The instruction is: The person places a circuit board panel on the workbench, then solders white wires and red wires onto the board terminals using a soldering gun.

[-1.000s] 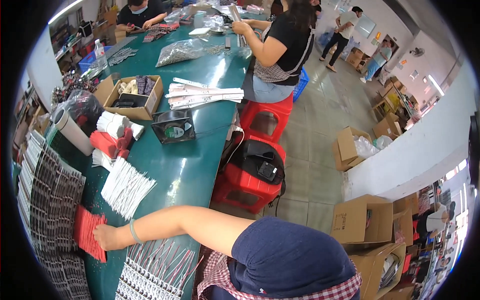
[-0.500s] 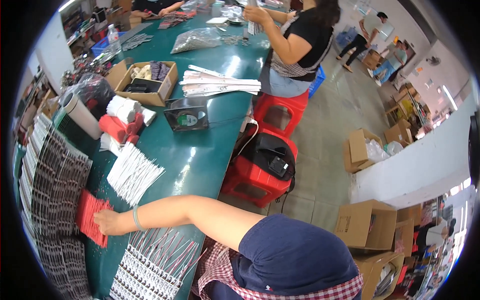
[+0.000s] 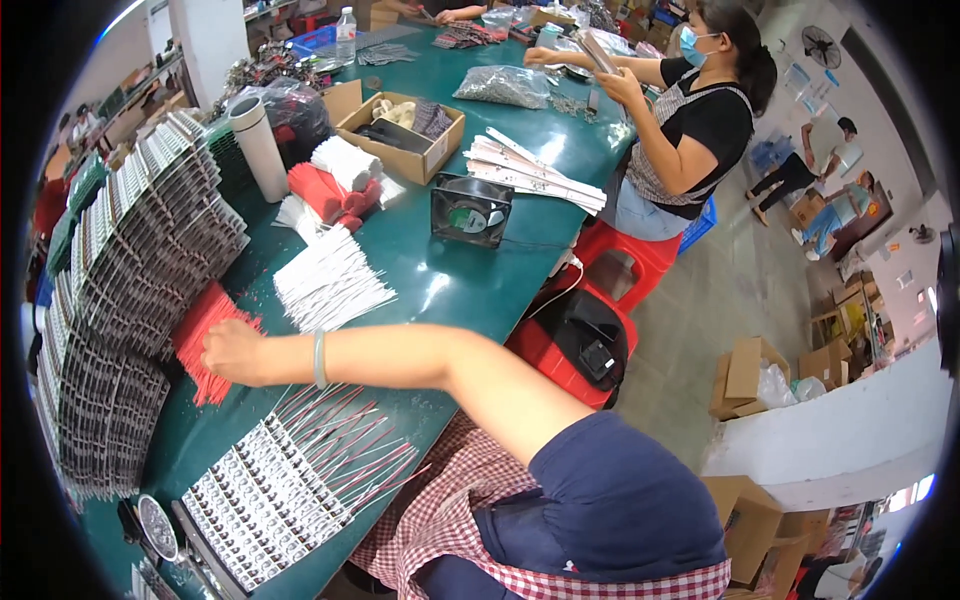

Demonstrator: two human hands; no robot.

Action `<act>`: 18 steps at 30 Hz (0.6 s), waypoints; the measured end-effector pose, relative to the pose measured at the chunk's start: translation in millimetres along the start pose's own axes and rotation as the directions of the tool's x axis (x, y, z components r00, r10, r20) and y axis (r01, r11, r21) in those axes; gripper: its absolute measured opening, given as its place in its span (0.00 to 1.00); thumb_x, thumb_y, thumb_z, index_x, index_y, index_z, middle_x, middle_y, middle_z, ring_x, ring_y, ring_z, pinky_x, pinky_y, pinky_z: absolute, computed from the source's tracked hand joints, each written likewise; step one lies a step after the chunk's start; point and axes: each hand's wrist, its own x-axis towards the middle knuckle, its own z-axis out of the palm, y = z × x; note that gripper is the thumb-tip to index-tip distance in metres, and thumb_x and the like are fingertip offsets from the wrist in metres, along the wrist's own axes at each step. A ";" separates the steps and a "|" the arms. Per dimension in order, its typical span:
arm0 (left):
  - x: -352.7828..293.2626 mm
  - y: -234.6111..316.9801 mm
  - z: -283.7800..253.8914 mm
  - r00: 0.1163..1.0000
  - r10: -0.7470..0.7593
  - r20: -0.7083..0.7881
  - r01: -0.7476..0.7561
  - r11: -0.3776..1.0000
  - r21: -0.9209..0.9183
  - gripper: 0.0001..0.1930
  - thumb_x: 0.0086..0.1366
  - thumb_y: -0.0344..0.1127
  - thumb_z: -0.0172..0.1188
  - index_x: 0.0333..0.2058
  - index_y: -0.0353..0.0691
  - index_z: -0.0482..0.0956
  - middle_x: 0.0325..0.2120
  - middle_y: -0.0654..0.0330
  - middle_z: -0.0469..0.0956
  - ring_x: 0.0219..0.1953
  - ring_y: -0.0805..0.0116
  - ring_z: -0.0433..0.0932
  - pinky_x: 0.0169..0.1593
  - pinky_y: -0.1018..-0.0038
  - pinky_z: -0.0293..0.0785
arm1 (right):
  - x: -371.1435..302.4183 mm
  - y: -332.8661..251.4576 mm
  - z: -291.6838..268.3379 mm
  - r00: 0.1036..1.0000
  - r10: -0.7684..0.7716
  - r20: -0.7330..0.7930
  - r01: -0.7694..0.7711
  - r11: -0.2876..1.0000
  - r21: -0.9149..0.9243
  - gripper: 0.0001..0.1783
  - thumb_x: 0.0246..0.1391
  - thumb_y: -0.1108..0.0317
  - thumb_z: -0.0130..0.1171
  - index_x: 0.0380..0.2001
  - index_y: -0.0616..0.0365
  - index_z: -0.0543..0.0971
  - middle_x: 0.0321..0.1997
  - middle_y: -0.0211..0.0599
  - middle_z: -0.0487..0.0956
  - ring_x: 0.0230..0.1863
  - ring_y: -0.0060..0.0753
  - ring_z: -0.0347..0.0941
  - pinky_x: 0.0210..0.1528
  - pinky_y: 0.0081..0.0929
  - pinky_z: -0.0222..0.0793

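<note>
My right hand point(image 3: 234, 352), a bangle on its wrist, reaches across the green table with its fingers curled closed over a bundle of red wires point(image 3: 204, 338). Whatever is between the fingertips is hidden. Just beyond it lies a fanned bundle of white wires point(image 3: 332, 280). Nearer to me rests a panel of small white circuit boards point(image 3: 265, 500), with thin red, white and dark wires point(image 3: 350, 440) sticking out of one side. Tall stacks of similar panels point(image 3: 150, 230) stand left of the red wires. My left hand is out of view.
A small black fan point(image 3: 472, 212), a cardboard box point(image 3: 440, 150), white strips point(image 3: 520, 170) and a white cylinder point(image 3: 258, 150) stand or lie farther along the table point(image 3: 410, 385). A round tin point(image 3: 158, 528) sits at the near left. A co-worker point(image 3: 700, 130) sits beyond a red stool point(image 3: 560, 365).
The view has turned, so the scene sits farther right and higher, and the round tin has come into sight. My right hand is still at the red wires.
</note>
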 end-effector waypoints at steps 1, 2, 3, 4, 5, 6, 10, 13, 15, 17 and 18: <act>-4.3 -22.0 -12.5 0.998 0.067 0.016 -0.069 0.990 0.126 0.19 0.67 0.43 0.64 0.54 0.44 0.79 0.29 0.55 0.77 0.26 0.59 0.75 0.37 0.60 0.76 | 4.7 -2.2 -15.3 0.996 -0.024 0.082 0.024 1.000 0.002 0.06 0.43 0.67 0.61 0.20 0.55 0.83 0.28 0.39 0.83 0.36 0.44 0.82 0.38 0.40 0.78; -29.0 -39.1 -51.4 0.995 0.102 -0.006 -0.095 0.952 0.291 0.19 0.68 0.44 0.64 0.55 0.45 0.79 0.29 0.55 0.77 0.26 0.59 0.75 0.38 0.59 0.77 | 16.9 -22.7 -24.6 0.982 -0.092 0.164 0.084 0.995 0.059 0.06 0.43 0.66 0.61 0.21 0.56 0.83 0.28 0.41 0.83 0.35 0.45 0.83 0.36 0.42 0.79; -31.6 14.6 -11.9 0.998 0.063 -0.008 -0.058 0.952 0.302 0.19 0.68 0.44 0.64 0.55 0.45 0.79 0.29 0.55 0.77 0.26 0.59 0.75 0.38 0.59 0.77 | 11.9 -16.4 -51.7 0.958 -0.112 0.264 0.098 0.993 0.065 0.07 0.43 0.66 0.62 0.21 0.56 0.84 0.27 0.43 0.84 0.34 0.47 0.84 0.34 0.45 0.80; -37.9 71.6 8.9 0.999 -0.045 0.028 0.044 0.998 0.037 0.20 0.68 0.43 0.64 0.57 0.50 0.79 0.35 0.55 0.80 0.39 0.62 0.75 0.52 0.63 0.68 | 4.4 -9.0 -84.2 0.935 -0.111 0.337 0.108 0.994 0.027 0.07 0.43 0.65 0.62 0.22 0.56 0.85 0.26 0.44 0.84 0.33 0.47 0.84 0.34 0.45 0.80; -40.5 125.5 4.3 0.991 -0.133 0.016 0.133 0.973 -0.187 0.21 0.67 0.42 0.64 0.58 0.54 0.79 0.42 0.55 0.82 0.52 0.65 0.75 0.65 0.66 0.60 | 9.3 -17.6 -110.6 0.924 -0.181 0.336 0.174 0.983 0.051 0.06 0.43 0.65 0.63 0.21 0.55 0.84 0.24 0.42 0.84 0.30 0.48 0.84 0.32 0.45 0.79; -35.1 144.0 11.1 0.960 -0.276 0.046 0.273 0.886 -0.376 0.19 0.65 0.29 0.60 0.56 0.40 0.77 0.35 0.59 0.77 0.42 0.68 0.74 0.55 0.70 0.66 | 3.9 -14.1 -146.4 0.888 -0.248 0.387 0.220 0.969 0.115 0.07 0.44 0.65 0.65 0.20 0.55 0.83 0.24 0.42 0.83 0.30 0.48 0.84 0.31 0.46 0.78; -26.0 200.3 50.9 0.963 -0.267 -0.044 0.220 0.868 -0.445 0.15 0.66 0.24 0.57 0.50 0.22 0.73 0.25 0.60 0.71 0.22 0.78 0.62 0.28 0.81 0.58 | -18.5 -17.8 -202.7 0.657 -0.150 0.739 0.383 0.910 -0.156 0.03 0.40 0.69 0.69 0.21 0.53 0.84 0.26 0.38 0.84 0.33 0.41 0.84 0.31 0.37 0.77; -34.8 182.7 45.9 0.977 -0.203 -0.066 0.149 0.869 -0.471 0.17 0.65 0.23 0.56 0.52 0.21 0.70 0.40 0.47 0.77 0.21 0.75 0.65 0.25 0.79 0.60 | -36.7 -30.2 -160.3 0.558 -0.160 0.814 0.463 0.874 -0.146 0.03 0.38 0.70 0.69 0.22 0.52 0.85 0.27 0.37 0.84 0.33 0.39 0.83 0.32 0.34 0.77; -35.0 198.7 50.1 0.948 -0.310 -0.067 0.225 0.805 -0.549 0.20 0.64 0.22 0.55 0.55 0.22 0.66 0.50 0.42 0.75 0.21 0.74 0.67 0.22 0.79 0.62 | -50.8 -28.4 -143.7 0.534 -0.187 0.825 0.488 0.864 -0.120 0.01 0.39 0.71 0.68 0.20 0.53 0.85 0.25 0.37 0.84 0.32 0.39 0.83 0.31 0.35 0.78; -38.0 206.8 45.5 0.970 -0.237 -0.055 0.174 0.831 -0.528 0.23 0.64 0.21 0.55 0.57 0.23 0.64 0.49 0.42 0.76 0.21 0.74 0.67 0.22 0.79 0.63 | -55.6 -32.3 -138.1 0.533 -0.194 0.823 0.489 0.865 -0.113 0.01 0.39 0.71 0.67 0.20 0.52 0.85 0.26 0.37 0.84 0.33 0.39 0.83 0.32 0.33 0.78; -41.0 204.5 40.1 0.956 -0.291 -0.041 0.228 0.822 -0.522 0.25 0.63 0.22 0.56 0.58 0.25 0.63 0.49 0.42 0.75 0.22 0.75 0.68 0.22 0.80 0.63 | -53.4 -36.5 -140.4 0.520 -0.193 0.832 0.495 0.862 -0.110 0.01 0.40 0.72 0.67 0.20 0.51 0.85 0.26 0.37 0.84 0.34 0.39 0.82 0.34 0.32 0.78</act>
